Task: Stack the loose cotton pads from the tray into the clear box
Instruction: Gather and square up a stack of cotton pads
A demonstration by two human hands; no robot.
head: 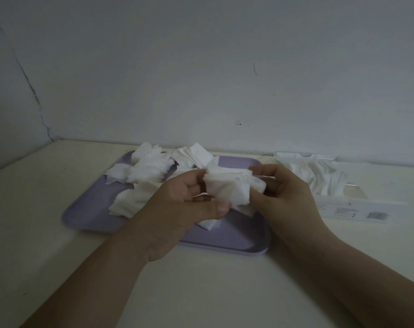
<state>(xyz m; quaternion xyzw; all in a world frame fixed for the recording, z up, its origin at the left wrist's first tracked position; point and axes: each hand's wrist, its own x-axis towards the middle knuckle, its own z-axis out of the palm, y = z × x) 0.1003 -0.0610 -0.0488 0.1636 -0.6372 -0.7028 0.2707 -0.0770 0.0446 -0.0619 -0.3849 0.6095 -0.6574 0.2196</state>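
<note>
A pale table (201, 292) meets a bare grey wall (201, 67). Over the lilac tray (239, 235), the left hand (177, 204) and right hand (289, 192) each curl fingers and thumb round one bundle of cotton pads (227, 188), probably squaring its edges so it stacks neatly. More loose pads (144, 171) lie heaped on the tray's far side. The clear box (343, 207), already part filled, sits just right of the tray.

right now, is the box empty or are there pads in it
Partly filled. White pads lie inside the box toward its left end; its right end looks bare.
</note>
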